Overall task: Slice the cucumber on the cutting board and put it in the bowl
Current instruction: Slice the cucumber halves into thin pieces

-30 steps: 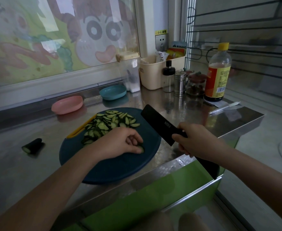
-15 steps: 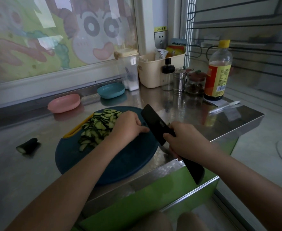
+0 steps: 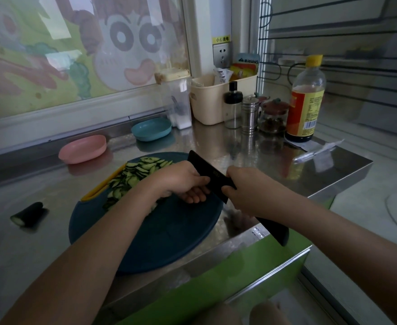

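Observation:
Thin cucumber slices [image 3: 138, 172] lie heaped on the far left part of the round dark-blue cutting board [image 3: 160, 233]. My right hand [image 3: 251, 193] grips the handle of a black cleaver [image 3: 208, 175], whose blade stands on edge over the board's right side. My left hand [image 3: 181, 181] rests on the board right beside the blade, its thumb touching the blade's flat side and its fingers bent underneath. What lies under that hand is hidden. A pink bowl [image 3: 82, 148] and a teal bowl [image 3: 151, 129] stand behind the board.
A dark cucumber end piece [image 3: 27, 215] lies on the steel counter [image 3: 275, 160] to the left. A clear canister [image 3: 178, 99], a beige tub [image 3: 212, 102], small jars and a tall sauce bottle [image 3: 306, 102] line the back right. The counter's edge runs close on the right.
My left hand has moved from the board's middle up and right to the blade. The cleaver has swung in over the board and now touches that hand.

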### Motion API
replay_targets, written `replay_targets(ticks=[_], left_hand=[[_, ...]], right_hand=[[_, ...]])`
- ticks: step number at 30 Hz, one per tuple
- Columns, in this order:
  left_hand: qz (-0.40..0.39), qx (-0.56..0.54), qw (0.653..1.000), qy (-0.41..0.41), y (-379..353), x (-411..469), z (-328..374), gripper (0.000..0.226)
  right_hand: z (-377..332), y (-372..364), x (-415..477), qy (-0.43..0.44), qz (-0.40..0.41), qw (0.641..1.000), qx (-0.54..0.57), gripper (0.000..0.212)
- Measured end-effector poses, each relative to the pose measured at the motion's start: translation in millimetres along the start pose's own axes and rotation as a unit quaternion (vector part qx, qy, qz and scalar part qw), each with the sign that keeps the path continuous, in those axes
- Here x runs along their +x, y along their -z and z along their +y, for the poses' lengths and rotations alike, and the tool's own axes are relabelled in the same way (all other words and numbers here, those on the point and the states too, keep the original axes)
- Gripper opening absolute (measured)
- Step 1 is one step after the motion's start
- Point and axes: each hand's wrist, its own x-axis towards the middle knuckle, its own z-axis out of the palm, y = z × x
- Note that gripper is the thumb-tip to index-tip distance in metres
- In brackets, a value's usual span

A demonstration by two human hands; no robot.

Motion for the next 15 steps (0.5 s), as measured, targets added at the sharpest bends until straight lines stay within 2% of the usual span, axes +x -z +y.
replay_targets(ticks=[2,8,15], left_hand=[[-0.02,-0.041,0.999,0.023,2,-1,1,0.028],[-0.006,-0.152,0.987,0.046,-2,3,-8,0.023],[-0.015,-0.154,0.987,0.044,-3,4,-10,0.02]], right_hand=[[-2,-1,4,-0.001,-0.006,1.0,0.009,0.015],[-1,0,13,-0.024,-0.019,0.999,0.028,0.015],[9,-1,11,-0.019,-0.001,0.998,0.068,0.016]])
